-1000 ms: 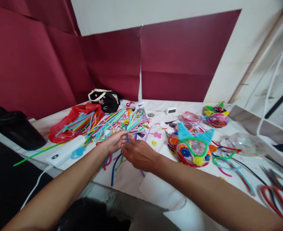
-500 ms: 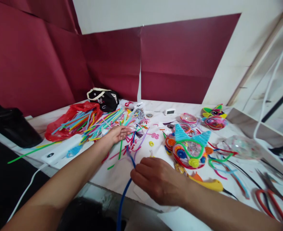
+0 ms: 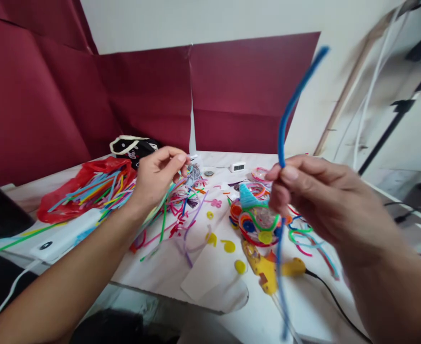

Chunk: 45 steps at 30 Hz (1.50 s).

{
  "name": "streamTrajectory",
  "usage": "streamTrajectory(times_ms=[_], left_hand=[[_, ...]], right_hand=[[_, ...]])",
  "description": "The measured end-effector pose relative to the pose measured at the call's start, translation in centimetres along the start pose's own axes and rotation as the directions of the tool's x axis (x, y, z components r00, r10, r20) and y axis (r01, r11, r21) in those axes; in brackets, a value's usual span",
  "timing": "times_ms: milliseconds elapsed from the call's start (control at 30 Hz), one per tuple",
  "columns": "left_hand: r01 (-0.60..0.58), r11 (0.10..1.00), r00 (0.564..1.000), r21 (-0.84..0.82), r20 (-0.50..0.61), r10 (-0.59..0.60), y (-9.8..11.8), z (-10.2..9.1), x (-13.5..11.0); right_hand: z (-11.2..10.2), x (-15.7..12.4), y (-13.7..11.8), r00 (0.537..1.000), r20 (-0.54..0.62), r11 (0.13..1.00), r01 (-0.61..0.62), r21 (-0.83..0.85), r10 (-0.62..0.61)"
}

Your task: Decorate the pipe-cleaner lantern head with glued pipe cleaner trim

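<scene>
A long blue pipe cleaner (image 3: 281, 134) stands nearly upright, pinched between thumb and fingers of my right hand (image 3: 314, 191). Its top bends right against the wall, and its lower end hangs blurred in front of the yellow glue gun (image 3: 292, 266). My left hand (image 3: 162, 174) is raised over the pile of cut pipe cleaners (image 3: 181, 205), thumb and fingers closed together; whether anything is between them I cannot make out. Behind my right hand lies a colourful mask (image 3: 256, 224) with a light-blue pointed ear and green-rimmed eye. Yellow coiled discs (image 3: 229, 246) lie in front of it.
A red plastic bag (image 3: 84, 179) full of pipe cleaners lies at the left, beside a white power strip (image 3: 67, 234). At the back are a black pouch (image 3: 133, 148) and a small digital clock (image 3: 238, 166). The glue gun's black cable (image 3: 334, 296) runs front right.
My right hand has lifted the blue pipe cleaner from the table's front edge up and to the right. My left hand has risen from the pile and its fingers have closed. The view has shifted.
</scene>
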<state>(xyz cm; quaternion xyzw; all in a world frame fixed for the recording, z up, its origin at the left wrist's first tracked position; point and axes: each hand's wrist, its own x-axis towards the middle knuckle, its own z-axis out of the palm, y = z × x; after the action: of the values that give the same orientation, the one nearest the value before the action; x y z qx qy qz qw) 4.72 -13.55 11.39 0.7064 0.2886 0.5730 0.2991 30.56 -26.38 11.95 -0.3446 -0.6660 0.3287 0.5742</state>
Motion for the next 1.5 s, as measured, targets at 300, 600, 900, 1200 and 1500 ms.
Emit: streamTrajectory(times_ms=[300, 600, 900, 1200, 1500], left_hand=[[-0.013, 1.000, 0.933, 0.001, 0.359, 0.012, 3.9, 5.0, -2.9], [-0.113, 0.987, 0.830, 0.112, 0.557, 0.032, 3.8, 7.9, -3.2], [-0.508, 0.814, 0.834, 0.282, 0.396, 0.384, 2.8, 9.1, -2.1], [-0.686, 0.622, 0.725, 0.377, 0.421, 0.544, 1.4, 8.6, -1.1], [-0.686, 0.590, 0.727, 0.426, 0.427, 0.537, 1.5, 8.4, -0.4]], right_hand=[[-3.8, -2.5, -0.8, 0.963, 0.138, 0.632, 0.256, -0.732, -0.230], [-4.7, -3.1, 0.9, 0.926, 0.125, 0.418, 0.277, -0.865, -0.355], [-5.0, -2.7, 1.1, 0.929, 0.120, 0.305, 0.234, -0.923, -0.350], [-5.3, -2.7, 2.2, 0.935, 0.077, 0.263, 0.175, -0.949, -0.346], [-6.8, -1.6, 0.5, 0.937, 0.094, 0.184, 0.163, -0.969, -0.337]])
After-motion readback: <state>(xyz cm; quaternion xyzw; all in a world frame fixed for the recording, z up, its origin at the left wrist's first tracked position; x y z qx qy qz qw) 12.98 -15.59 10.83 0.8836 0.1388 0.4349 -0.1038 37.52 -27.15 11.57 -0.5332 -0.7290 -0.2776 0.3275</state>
